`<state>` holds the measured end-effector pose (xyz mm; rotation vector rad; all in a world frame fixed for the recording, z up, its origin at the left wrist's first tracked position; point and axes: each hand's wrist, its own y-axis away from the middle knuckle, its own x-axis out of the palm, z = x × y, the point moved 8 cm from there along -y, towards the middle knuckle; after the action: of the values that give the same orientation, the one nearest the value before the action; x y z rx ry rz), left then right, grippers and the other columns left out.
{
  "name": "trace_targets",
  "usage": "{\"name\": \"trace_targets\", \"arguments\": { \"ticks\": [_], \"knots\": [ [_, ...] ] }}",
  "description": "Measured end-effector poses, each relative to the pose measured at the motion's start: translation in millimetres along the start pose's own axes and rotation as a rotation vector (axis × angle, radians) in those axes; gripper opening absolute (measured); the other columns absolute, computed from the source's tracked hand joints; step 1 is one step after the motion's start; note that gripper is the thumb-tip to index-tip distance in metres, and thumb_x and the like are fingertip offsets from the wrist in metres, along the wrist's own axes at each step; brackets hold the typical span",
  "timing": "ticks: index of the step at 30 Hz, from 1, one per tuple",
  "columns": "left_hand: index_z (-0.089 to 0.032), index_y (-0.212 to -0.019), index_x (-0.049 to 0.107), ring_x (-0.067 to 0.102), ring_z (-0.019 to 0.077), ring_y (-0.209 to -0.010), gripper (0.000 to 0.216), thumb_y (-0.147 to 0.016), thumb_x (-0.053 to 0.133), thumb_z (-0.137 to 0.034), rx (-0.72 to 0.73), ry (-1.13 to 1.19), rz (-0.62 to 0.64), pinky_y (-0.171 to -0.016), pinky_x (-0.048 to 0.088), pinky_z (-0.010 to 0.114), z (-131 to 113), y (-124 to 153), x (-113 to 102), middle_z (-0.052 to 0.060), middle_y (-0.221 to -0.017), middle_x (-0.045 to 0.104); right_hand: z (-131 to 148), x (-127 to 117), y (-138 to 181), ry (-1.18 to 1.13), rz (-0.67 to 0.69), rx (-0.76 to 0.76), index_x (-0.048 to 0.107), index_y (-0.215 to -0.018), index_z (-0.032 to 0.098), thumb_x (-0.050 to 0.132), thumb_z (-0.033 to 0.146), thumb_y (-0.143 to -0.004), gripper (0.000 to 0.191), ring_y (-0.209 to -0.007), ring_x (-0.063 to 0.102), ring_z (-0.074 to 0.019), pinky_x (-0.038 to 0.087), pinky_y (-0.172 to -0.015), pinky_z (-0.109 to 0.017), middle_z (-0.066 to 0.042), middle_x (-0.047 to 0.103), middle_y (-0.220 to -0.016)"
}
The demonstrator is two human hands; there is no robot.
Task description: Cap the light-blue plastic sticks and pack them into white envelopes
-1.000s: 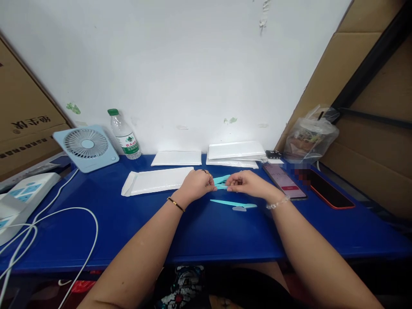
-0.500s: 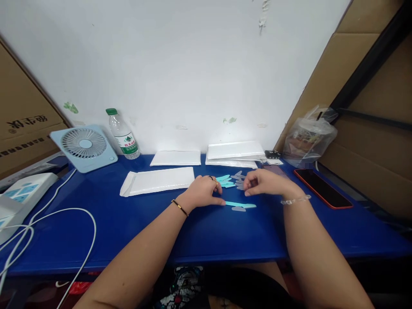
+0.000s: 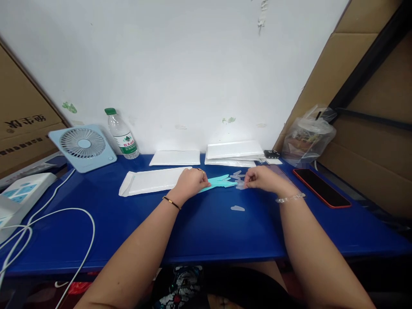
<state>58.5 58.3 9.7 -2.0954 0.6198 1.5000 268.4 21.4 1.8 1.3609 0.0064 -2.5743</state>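
My left hand (image 3: 190,183) is closed on a bunch of thin turquoise plastic sticks (image 3: 220,183) that fan out to the right over the blue table (image 3: 206,227). My right hand (image 3: 262,179) is curled, its fingertips pinching at small clear plastic caps (image 3: 240,183) lying by the stick tips. One loose clear cap (image 3: 237,208) lies alone on the table nearer me. A white padded envelope (image 3: 151,180) lies just left of my left hand.
Stacks of white envelopes (image 3: 234,152) sit by the wall. A red-cased phone (image 3: 320,193) lies to the right, with a plastic bag (image 3: 309,135) behind it. A small blue fan (image 3: 83,146), a water bottle (image 3: 121,134), white cables (image 3: 48,223) and cardboard boxes are at the left.
My left hand picked up the single turquoise stick that lay nearer me and joined it to the bunch. The clear cap stayed on the table. My right hand moved back to the caps.
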Motion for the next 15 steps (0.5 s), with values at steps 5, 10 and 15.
{"name": "trace_targets", "arguments": {
  "ticks": [5,10,15],
  "knots": [
    [-0.022,-0.078,0.065,0.059,0.0151,-0.069,0.025,-0.070,0.066,-0.046,-0.081,0.038,0.003,-0.057,0.035,0.025,20,-1,2,-0.001,-0.077,0.066,8,-2,4,-0.016,-0.019,-0.038,0.069,-0.076,0.018,0.073,0.042,-0.061,0.028,-0.069,0.060,-0.0185,0.044,-0.060,-0.027,-0.003,0.067,-0.075],
    [-0.022,-0.084,0.064,0.060,0.0157,-0.073,0.030,-0.071,0.062,-0.049,-0.025,0.059,-0.032,-0.059,0.038,0.025,7,2,0,0.000,-0.081,0.065,50,39,12,0.021,0.295,-0.213,0.070,-0.071,0.019,0.076,0.040,-0.058,0.026,-0.061,0.055,-0.0145,0.040,-0.054,-0.024,-0.001,0.063,-0.068],
    [-0.022,-0.083,0.064,0.060,0.0165,-0.074,0.031,-0.069,0.066,-0.050,0.055,0.021,-0.018,-0.062,0.038,0.025,-7,4,3,-0.001,-0.080,0.065,57,55,14,0.047,0.403,-0.210,0.068,-0.069,0.018,0.071,0.036,-0.067,0.018,-0.056,0.053,-0.0129,0.038,-0.051,-0.024,-0.001,0.063,-0.065]
  ]
}}
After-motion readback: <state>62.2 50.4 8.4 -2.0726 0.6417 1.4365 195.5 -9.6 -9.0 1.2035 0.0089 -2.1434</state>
